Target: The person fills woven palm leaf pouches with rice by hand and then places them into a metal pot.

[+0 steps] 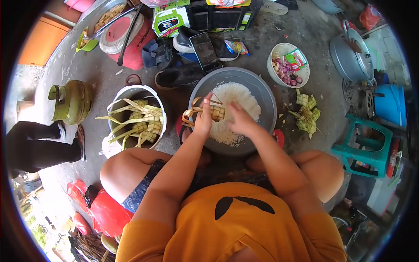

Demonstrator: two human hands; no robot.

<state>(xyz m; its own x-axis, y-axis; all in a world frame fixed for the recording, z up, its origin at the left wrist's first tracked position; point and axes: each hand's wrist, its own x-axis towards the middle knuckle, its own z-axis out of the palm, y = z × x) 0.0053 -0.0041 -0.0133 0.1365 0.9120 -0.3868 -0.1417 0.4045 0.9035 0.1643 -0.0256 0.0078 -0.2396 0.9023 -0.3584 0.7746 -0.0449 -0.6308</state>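
Observation:
My left hand (203, 118) grips a woven palm-leaf rice casing (217, 113), brownish, with long leaf strips looping out behind the wrist side. It is held above a grey plastic basin (269, 131) in front of me. Inside the basin lies a heap of uncooked white rice (240, 93). My right hand (241, 120) hovers over the rice just right of the casing, blurred, its fingers apart; no object shows in it. To the left, a metal pot (163, 113) contains several woven casings (152, 127) with strips trailing over its rim.
More woven casings (307, 113) lie on the floor at right, below a white basket (272, 67) of shallots. Shoes (180, 75) and a phone (204, 52) sit beyond the basin. A green gas cylinder (77, 101) and a person's legs (49, 147) are left; a green stool (363, 147) is right.

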